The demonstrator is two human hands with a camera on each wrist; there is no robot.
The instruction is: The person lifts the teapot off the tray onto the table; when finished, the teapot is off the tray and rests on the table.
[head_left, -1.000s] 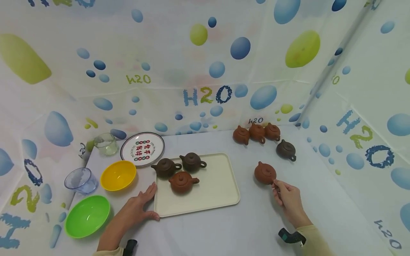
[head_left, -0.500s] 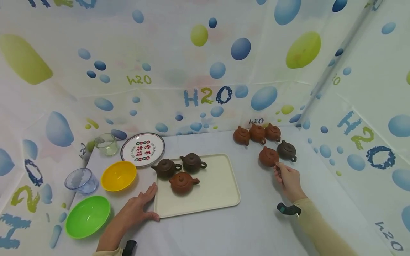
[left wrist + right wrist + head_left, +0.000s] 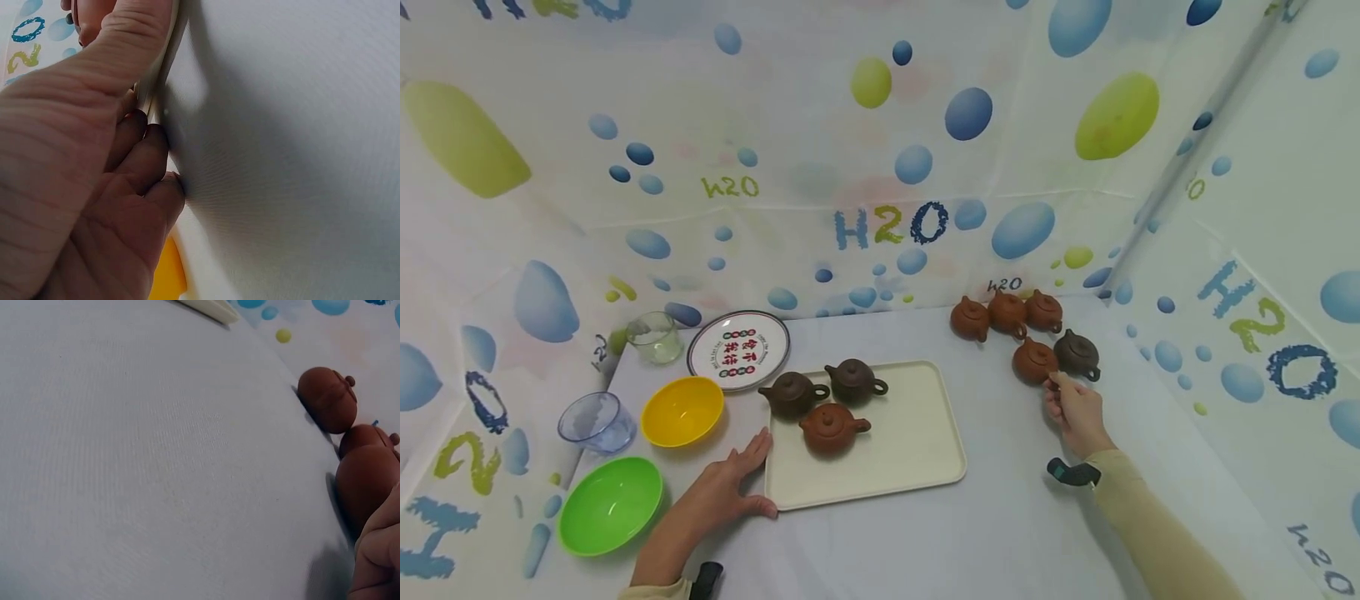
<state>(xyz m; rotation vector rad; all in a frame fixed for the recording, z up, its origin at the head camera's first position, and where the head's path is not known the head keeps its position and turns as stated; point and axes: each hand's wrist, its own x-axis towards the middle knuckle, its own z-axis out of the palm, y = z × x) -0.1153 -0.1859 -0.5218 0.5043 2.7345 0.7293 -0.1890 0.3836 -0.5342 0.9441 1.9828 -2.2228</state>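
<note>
My right hand [image 3: 1077, 414] pinches the near end of a reddish-brown teapot [image 3: 1034, 362], which sits beside a dark brown teapot [image 3: 1077, 355] at the right of the table. In the right wrist view the curled fingers [image 3: 380, 550] overlap the held teapot [image 3: 367, 484]. At the left edge of a cream tray [image 3: 910, 450] lies my left hand [image 3: 722, 493], its fingers and thumb spread along the rim. On that tray stand two dark brown teapots [image 3: 854, 381] [image 3: 793, 395] and a reddish-brown teapot [image 3: 831, 429].
Three reddish-brown teapots [image 3: 1007, 313] stand in a row at the back right. Left of the tray are a printed plate [image 3: 739, 350], a yellow bowl [image 3: 682, 412], a green bowl [image 3: 611, 507] and two clear glasses [image 3: 597, 422] [image 3: 655, 337]. Patterned cloth [image 3: 805, 108] hangs behind.
My right hand has moved the reddish-brown teapot away from me, back to beside the dark teapot and the rear row. The left hand stays at the tray's edge.
</note>
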